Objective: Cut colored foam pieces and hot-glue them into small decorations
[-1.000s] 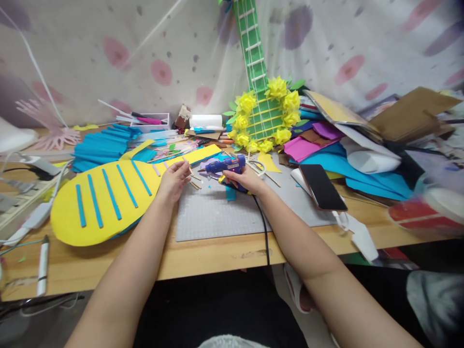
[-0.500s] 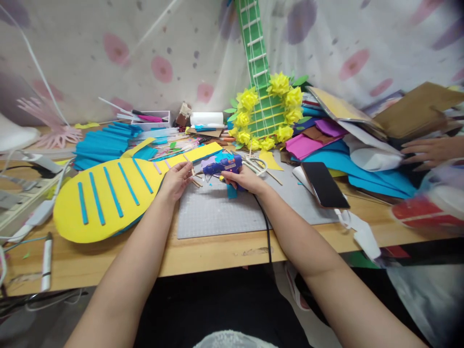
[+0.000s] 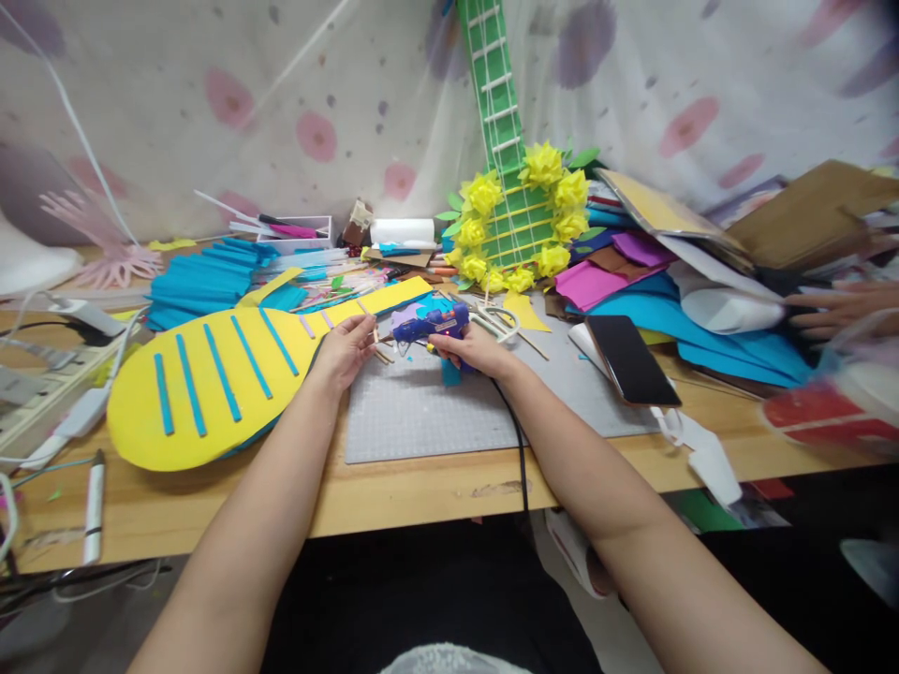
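My right hand (image 3: 474, 346) is wrapped round a blue hot glue gun (image 3: 432, 322), its nozzle pointing left toward my other hand. A small thin stick (image 3: 375, 331) is pinched between the fingertips of my left hand (image 3: 347, 348), just off the nozzle. That hand is beside the neck of a yellow guitar-shaped cutout (image 3: 203, 388), which has blue strips on its body and short lilac strips on its neck. Several loose sticks lie under and between my hands on the grey cutting mat (image 3: 435, 421).
A green guitar (image 3: 502, 140) with yellow paper flowers leans at the back. A phone (image 3: 628, 360) lies at the mat's right, before a heap of coloured paper (image 3: 709, 323). Another person's hand (image 3: 843, 309) is at far right, near a red-and-white cup (image 3: 821, 412). A marker (image 3: 94, 510) lies front left.
The stick in my left fingertips has turned more upright beside the nozzle. My right hand keeps the glue gun almost still. The other person's hand has shifted slightly.
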Demonstrator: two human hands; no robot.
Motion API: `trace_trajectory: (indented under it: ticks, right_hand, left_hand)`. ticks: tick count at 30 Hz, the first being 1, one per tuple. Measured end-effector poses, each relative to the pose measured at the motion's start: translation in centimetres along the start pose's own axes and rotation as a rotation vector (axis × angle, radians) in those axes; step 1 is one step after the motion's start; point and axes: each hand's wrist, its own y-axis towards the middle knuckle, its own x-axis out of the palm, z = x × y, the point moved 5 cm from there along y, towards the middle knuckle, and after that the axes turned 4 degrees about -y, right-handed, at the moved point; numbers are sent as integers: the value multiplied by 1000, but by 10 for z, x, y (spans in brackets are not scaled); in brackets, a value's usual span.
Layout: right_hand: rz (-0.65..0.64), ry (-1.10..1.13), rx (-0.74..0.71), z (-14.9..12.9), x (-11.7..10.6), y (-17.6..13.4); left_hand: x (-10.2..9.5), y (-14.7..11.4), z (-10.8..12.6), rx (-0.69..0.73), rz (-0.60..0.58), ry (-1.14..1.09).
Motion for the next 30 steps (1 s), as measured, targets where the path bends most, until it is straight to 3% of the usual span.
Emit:
trace_trajectory:
  ticks: [30]
  right_hand:
    - [92, 84, 27, 0, 1, 1]
  left_hand:
    - [3, -2, -4, -41, -52, 47]
